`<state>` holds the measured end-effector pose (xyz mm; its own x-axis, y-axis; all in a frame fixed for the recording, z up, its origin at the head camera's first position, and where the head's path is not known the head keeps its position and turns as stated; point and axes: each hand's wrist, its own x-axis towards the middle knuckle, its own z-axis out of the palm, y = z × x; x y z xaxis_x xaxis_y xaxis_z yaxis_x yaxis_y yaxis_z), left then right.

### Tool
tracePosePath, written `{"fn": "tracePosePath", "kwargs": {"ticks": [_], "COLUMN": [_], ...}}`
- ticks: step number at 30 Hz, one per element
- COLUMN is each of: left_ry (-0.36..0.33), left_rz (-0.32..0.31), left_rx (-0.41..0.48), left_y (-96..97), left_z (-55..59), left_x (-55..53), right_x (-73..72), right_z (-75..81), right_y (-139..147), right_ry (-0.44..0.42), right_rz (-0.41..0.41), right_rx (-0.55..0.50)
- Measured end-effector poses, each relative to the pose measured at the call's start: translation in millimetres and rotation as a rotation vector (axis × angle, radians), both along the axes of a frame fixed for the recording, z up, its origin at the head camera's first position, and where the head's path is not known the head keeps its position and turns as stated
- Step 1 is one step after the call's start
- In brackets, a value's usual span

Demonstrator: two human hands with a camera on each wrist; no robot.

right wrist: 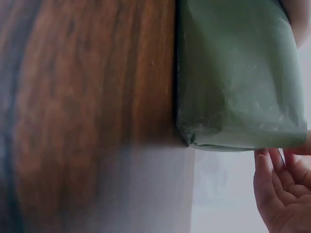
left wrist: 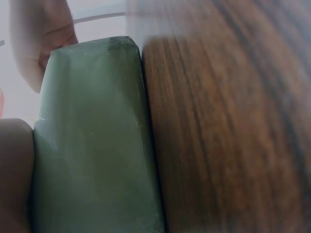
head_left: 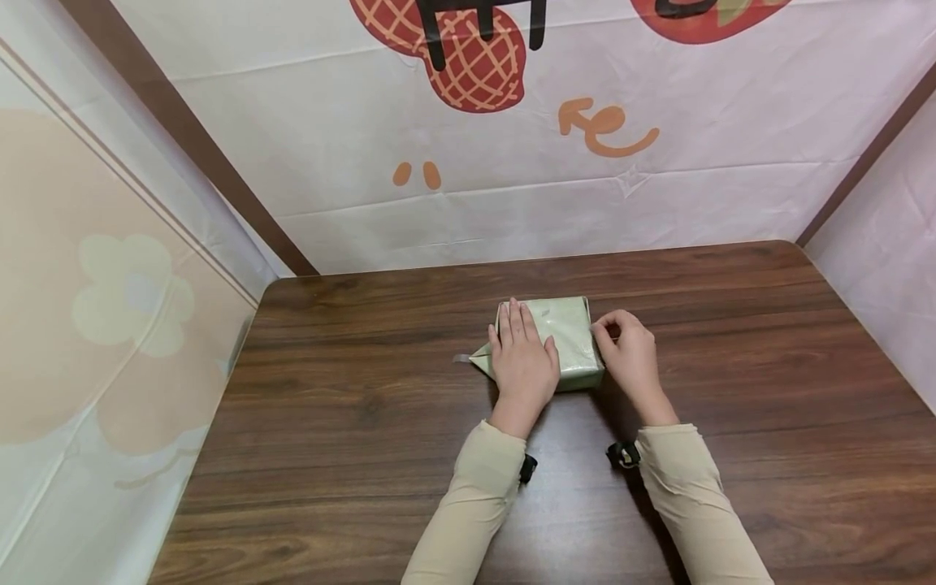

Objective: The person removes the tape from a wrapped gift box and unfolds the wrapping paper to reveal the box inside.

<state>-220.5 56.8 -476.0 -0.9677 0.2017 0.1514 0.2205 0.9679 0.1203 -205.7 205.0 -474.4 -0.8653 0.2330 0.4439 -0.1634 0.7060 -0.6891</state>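
Observation:
A box-shaped package [head_left: 570, 325] wrapped in pale green, slightly glossy paper lies on the table. At its left end a folded paper flap [head_left: 481, 360] comes to a point, with a short strip of clear tape [head_left: 461, 357] sticking out from the tip. My left hand [head_left: 522, 361] rests flat on the package's top, fingers straight. Beside the right end, my right hand [head_left: 630, 353] pinches what looks like a small piece of clear tape between thumb and forefinger. In the right wrist view its fingers [right wrist: 265, 177] touch the package's end. My left palm hides part of the top.
The package stands on a dark wood-grain table [head_left: 351, 455]. A white printed cloth [head_left: 512, 211] hangs behind the far table edge, and more cloth [head_left: 124, 325] hangs along the left side. A black wrist strap [head_left: 623, 455] shows at the right sleeve.

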Motion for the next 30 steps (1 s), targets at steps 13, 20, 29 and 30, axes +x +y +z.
{"fn": "tracePosePath", "kwargs": {"ticks": [13, 20, 29, 30], "left_ry": [-0.019, -0.025, -0.031, -0.028], "left_rz": [-0.004, -0.007, -0.010, -0.013], "left_rx": [-0.006, -0.012, -0.016, -0.012], "left_y": [-0.2, 0.5, 0.5, 0.0], "left_z": [2.1, 2.8, 4.1, 4.3], "left_x": [-0.1, -0.8, -4.4, -4.6], "right_x": [1.8, 2.7, 8.6, 9.6], "right_z": [-4.6, -10.6, -8.2, -7.1], "right_y": [23, 43, 59, 58], "right_ry": [-0.124, -0.236, -0.402, -0.384], "right_rz": [-0.116, -0.101, -0.094, -0.080], "right_rx": [-0.335, -0.491, 0.061, 0.132]}}
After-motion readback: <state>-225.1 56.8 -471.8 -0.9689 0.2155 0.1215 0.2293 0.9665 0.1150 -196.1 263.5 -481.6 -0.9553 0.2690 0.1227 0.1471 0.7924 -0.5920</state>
